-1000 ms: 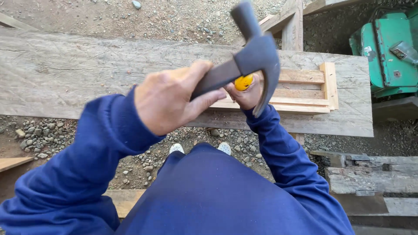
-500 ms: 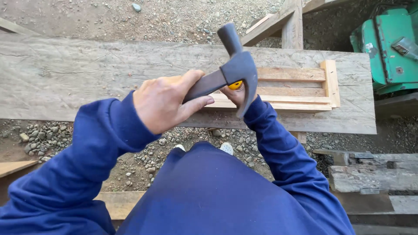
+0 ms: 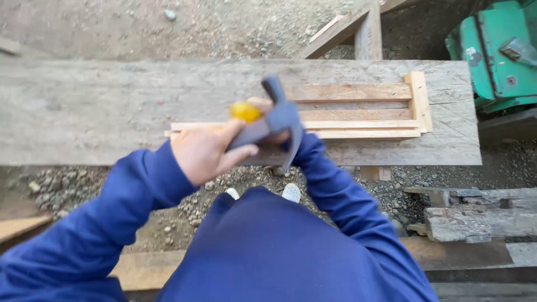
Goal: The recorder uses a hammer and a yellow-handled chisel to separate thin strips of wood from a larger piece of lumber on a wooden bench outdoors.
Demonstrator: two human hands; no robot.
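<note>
L hand (image 3: 204, 154) wrapped tight on the hammer (image 3: 268, 126) handle, fingers (image 3: 241, 154) curled under the grip, thumb on top. Hammer sits just right of the L hand, angled up and to the right; head is over the near edge of the wood frame (image 3: 358, 112), motion-blurred, so can't tell if it touches the wood. Hammer: dark grey/black head w/ a claw end pointing away from the person, dark handle. Yellow thing (image 3: 245, 111) just above-left of the head, touching or right by it — too blurry to say what it is.

R hand (image 3: 263, 106) mostly hidden behind the hammer head; only a bit of skin shows by the yellow thing. Can't tell if its fingers are clenched or holding anything.

Frame = pale slats laid lengthwise w/ a short cross piece at the right end, lying flat on a wide weathered plank used as tabletop (image 3: 84, 106). Both sleeves dark blue. White shoe tips (image 3: 291, 193) on gravel (image 3: 67, 184) below the plank. Green machine (image 3: 498, 50) upper right, well apart from the frame.
</note>
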